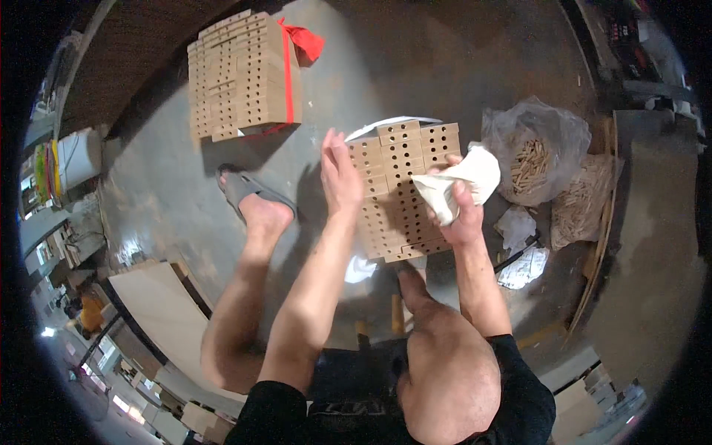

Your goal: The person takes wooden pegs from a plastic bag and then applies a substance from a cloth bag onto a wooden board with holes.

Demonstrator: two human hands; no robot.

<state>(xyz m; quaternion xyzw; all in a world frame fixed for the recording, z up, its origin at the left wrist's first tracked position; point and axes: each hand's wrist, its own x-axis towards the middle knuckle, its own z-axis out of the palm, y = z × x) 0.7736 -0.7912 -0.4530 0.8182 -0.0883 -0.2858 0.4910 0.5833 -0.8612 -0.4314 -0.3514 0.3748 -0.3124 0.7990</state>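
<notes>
Bare knee [454,374]: nearest the camera, below the stack of drilled blocks [393,194]. Cream-white pouch [477,172], soft-looking: held over the stack's right side, long axis slanted down-left across it. Right hand [461,213]: positioned at the stack's right, fingers closed around the pouch. Left hand [342,172]: placed beside the stack's left edge, fingers extended, nothing held; contact cannot be told. Stack: flanked by both hands, the pouch nearer the right. Bag of dowels [529,165]: set right of the stack.
</notes>
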